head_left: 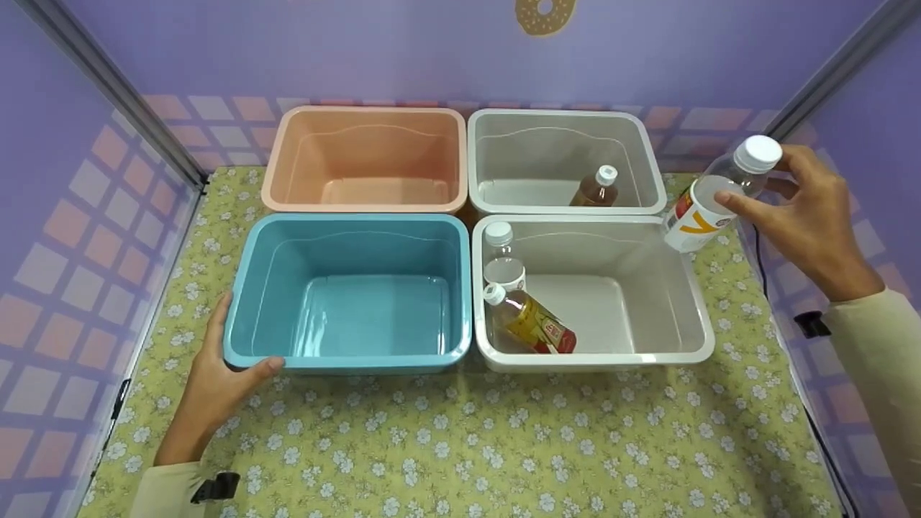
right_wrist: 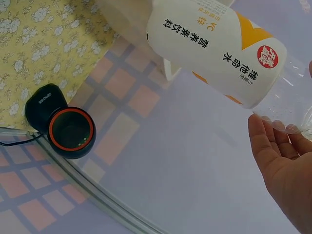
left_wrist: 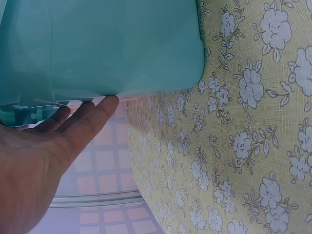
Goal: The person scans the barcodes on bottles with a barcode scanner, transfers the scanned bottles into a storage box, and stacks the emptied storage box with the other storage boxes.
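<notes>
My right hand (head_left: 817, 208) grips a clear plastic drink bottle (head_left: 701, 216) with a white cap and a white and orange label. It holds the bottle tilted, base toward the right rim of the near white bin (head_left: 701, 338). Up close in the right wrist view, fingers wrap the clear part of the bottle (right_wrist: 214, 53) above the label. At the front left corner of the blue bin (head_left: 237, 316), my left hand (head_left: 216, 381) touches the outside. Its fingers (left_wrist: 92, 117) lie fairly straight under the bin's rim, and the thumb is at the front edge.
Inside the near white bin are a clear white-capped bottle (head_left: 504, 266) and a yellow-labelled bottle (head_left: 536, 324). A brown drink bottle (head_left: 597, 187) is in the far white bin (head_left: 475, 158). An orange bin (head_left: 277, 158) stands behind the blue one. A dark round device (right_wrist: 70, 131) sits near the wall.
</notes>
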A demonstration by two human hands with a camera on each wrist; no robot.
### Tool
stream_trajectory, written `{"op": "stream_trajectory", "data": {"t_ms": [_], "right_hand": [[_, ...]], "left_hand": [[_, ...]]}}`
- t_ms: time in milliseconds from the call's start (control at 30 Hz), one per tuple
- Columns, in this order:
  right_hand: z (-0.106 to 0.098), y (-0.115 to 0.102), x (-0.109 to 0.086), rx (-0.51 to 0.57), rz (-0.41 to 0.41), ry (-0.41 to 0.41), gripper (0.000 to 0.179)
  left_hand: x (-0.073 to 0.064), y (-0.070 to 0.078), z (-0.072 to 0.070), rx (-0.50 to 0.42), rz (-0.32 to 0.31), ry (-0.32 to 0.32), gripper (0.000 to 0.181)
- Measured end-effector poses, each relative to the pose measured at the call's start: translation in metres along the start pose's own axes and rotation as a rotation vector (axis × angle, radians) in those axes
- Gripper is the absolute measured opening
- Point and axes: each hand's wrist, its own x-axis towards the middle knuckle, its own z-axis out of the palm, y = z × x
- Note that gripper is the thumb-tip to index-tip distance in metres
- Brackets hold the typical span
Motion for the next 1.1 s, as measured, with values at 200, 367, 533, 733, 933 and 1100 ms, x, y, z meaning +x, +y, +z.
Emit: {"op": "stream_trajectory", "data": {"t_ms": [200, 367, 533, 733, 933, 1100], "right_hand": [[-0.004, 0.006, 0.0, 0.0, 0.023, 0.022, 0.056], [-0.008, 0.011, 0.001, -0.001, 0.017, 0.041, 0.054], [-0.01, 0.014, 0.001, 0.003, 0.034, 0.059, 0.052], [-0.013, 0.017, 0.001, -0.006, 0.08, 0.068, 0.049], [-0.016, 0.021, 0.001, -0.023, 0.114, 0.078, 0.049], [-0.017, 0.027, -0.001, -0.06, 0.144, 0.084, 0.05]], "left_hand": [[0.0, 0.0, -0.001, -0.002, -0.015, -0.01, 0.123], [0.0, -0.001, -0.001, -0.02, -0.014, -0.011, 0.123], [0.0, 0.0, -0.001, -0.018, -0.011, -0.013, 0.123], [0.0, 0.0, 0.0, -0.039, -0.012, -0.013, 0.123], [0.0, -0.002, -0.001, -0.041, -0.017, -0.016, 0.123], [0.001, -0.001, -0.001, -0.031, -0.022, -0.016, 0.123]]}}
